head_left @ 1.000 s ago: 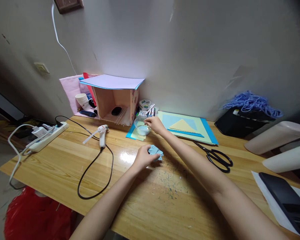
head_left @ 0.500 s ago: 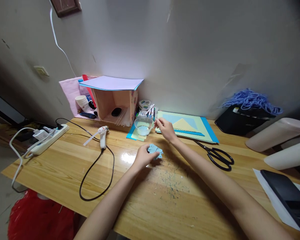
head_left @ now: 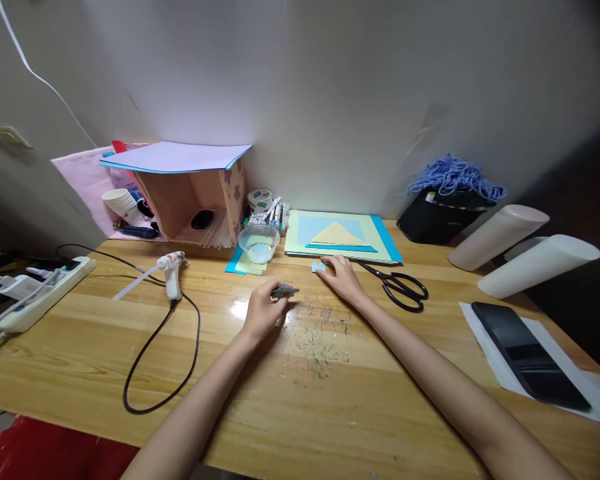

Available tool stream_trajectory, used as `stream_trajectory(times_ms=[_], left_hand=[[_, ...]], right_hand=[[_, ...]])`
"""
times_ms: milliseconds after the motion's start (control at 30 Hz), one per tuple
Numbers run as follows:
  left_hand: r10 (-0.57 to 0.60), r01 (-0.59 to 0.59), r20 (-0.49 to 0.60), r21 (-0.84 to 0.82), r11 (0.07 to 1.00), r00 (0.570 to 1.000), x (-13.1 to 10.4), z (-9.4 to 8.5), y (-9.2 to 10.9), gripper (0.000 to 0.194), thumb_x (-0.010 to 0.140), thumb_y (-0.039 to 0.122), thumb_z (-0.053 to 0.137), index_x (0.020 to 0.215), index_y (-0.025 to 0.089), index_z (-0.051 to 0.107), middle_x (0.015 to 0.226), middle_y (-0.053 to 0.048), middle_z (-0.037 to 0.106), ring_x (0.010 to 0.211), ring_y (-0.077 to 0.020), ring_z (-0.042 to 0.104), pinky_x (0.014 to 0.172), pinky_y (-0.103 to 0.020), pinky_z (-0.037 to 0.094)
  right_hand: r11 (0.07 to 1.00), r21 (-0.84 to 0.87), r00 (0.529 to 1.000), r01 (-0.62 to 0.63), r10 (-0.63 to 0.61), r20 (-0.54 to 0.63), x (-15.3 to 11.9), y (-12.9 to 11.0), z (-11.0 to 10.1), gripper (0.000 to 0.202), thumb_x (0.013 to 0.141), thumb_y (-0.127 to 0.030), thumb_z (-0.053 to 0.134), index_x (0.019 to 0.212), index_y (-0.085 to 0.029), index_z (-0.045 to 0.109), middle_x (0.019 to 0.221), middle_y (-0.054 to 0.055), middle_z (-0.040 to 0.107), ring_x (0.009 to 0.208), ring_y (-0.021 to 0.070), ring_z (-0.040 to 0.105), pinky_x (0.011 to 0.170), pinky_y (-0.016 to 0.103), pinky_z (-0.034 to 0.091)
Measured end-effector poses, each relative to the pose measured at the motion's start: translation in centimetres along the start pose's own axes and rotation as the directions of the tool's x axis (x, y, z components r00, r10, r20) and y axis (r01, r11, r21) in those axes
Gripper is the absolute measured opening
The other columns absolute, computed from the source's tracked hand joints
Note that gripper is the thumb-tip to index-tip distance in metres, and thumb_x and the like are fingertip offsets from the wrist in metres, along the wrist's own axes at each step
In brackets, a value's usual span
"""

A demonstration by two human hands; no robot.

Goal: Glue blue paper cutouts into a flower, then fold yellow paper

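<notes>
Where the tabletop starts on my left: a white power strip with plugs in it.
Open-fronted box: it stands by the wall under a lilac sheet, a dark oval object inside; paper cups are stacked beside it.
Hot glue gun: in front of the box, well apart from me, its black cord looped.
Clear plastic bowl: just beyond my left hand, near the coloured paper pieces.
Left hand: my grip is narrow, closed on a thin greyish piece, seen nearly edge-on above the scuffed wood; I cannot tell what it is.
Small light-blue piece: near the front of the stacked paper sheets, at my right fingertips.
Right hand: my fingers touch that piece; whether this grip pinches it, I cannot tell.
Black-handled scissors: just right of my right hand.
Blue yarn: heaped on a black container.
Pale cylinders: lying behind a black flat slab on white paper.
</notes>
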State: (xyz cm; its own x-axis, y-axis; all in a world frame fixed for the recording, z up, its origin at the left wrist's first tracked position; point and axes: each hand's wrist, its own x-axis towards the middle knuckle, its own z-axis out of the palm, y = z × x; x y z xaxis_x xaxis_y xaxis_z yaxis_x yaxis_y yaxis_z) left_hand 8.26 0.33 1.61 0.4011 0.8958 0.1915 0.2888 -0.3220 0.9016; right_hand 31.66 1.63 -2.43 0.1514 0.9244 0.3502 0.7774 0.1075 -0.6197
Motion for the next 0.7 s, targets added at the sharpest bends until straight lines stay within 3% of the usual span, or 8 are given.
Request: stream_trajectory(times_ms=[67,167,267,367,433,533,700], left_hand=[[0.098,-0.108,0.071,0.166,0.980,0.993,-0.2,0.0,0.2,0.014,0.076,0.015,0.053,0.085,0.020,0.062,0.088,-0.003,0.064,0.085,-0.0164,0.058,0.075,-0.028,0.046],[0.131,-0.204,0.247,0.296,0.933,0.960,-0.5,-0.2,0.6,0.026,0.074,0.011,0.052,0.095,0.023,0.059,0.096,-0.003,0.062,0.091,-0.0178,0.057,0.079,-0.030,0.045],[0.173,-0.286,0.374,0.270,0.919,0.911,-0.6,-0.9,1.1,0.053,0.065,0.015,0.064,0.115,0.024,0.050,0.117,-0.007,0.052,0.108,-0.0219,0.049,0.091,-0.035,0.041],[0.156,-0.275,0.435,0.226,0.934,0.887,-0.4,-1.6,1.1,0.074,0.058,0.029,0.074,0.124,0.024,0.042,0.125,-0.010,0.044,0.115,-0.0254,0.044,0.095,-0.038,0.039],[0.099,-0.200,0.394,0.226,0.953,0.914,-0.3,-1.7,0.7,0.064,0.067,0.037,0.068,0.124,0.023,0.042,0.122,-0.010,0.046,0.112,-0.0246,0.048,0.092,-0.039,0.041],[-0.006,-0.065,0.231,0.300,0.952,0.973,0.0,-1.2,-0.4,0.038,0.081,0.040,0.051,0.113,0.019,0.049,0.106,-0.010,0.054,0.097,-0.0219,0.055,0.083,-0.037,0.045],[-0.019,-0.048,0.146,0.439,0.897,0.989,0.0,0.0,-1.3,0.030,0.075,0.036,0.058,0.099,0.018,0.055,0.094,-0.007,0.056,0.090,-0.0214,0.054,0.076,-0.033,0.043]], right_hand=[[0.999,-0.025,0.999,0.032,-0.032,0.009,0.0,0.0,0.1,0.026,0.077,-0.035,0.057,0.097,-0.018,0.059,0.095,0.009,0.056,0.095,0.0255,0.049,0.085,0.041,0.042],[0.998,0.019,0.999,0.055,-0.055,0.002,-0.2,0.1,0.0,0.021,0.076,-0.032,0.058,0.092,-0.019,0.057,0.094,0.008,0.055,0.092,0.0239,0.050,0.082,0.039,0.045],[0.993,0.108,0.998,0.050,-0.047,-0.029,-0.4,0.3,-0.1,0.024,0.074,-0.029,0.061,0.094,-0.019,0.053,0.096,0.008,0.054,0.092,0.0217,0.051,0.080,0.036,0.047],[0.984,0.173,0.999,0.038,-0.033,-0.037,-0.5,0.3,-0.2,0.033,0.072,-0.027,0.062,0.101,-0.019,0.051,0.098,0.007,0.053,0.089,0.0198,0.053,0.079,0.034,0.047],[0.979,0.200,0.999,0.037,-0.031,-0.032,-0.5,0.3,-0.2,0.036,0.071,-0.026,0.062,0.104,-0.020,0.050,0.099,0.007,0.052,0.087,0.0188,0.054,0.078,0.034,0.048],[0.965,0.258,0.999,0.041,-0.034,-0.031,-0.5,0.2,-0.2,0.038,0.070,-0.025,0.063,0.106,-0.020,0.050,0.101,0.006,0.052,0.085,0.0171,0.055,0.076,0.032,0.048],[0.950,0.313,1.000,0.012,-0.019,0.019,-0.6,-0.1,-0.5,0.046,0.071,-0.024,0.061,0.114,-0.021,0.046,0.102,0.007,0.052,0.069,0.0130,0.054,0.063,0.029,0.049]])
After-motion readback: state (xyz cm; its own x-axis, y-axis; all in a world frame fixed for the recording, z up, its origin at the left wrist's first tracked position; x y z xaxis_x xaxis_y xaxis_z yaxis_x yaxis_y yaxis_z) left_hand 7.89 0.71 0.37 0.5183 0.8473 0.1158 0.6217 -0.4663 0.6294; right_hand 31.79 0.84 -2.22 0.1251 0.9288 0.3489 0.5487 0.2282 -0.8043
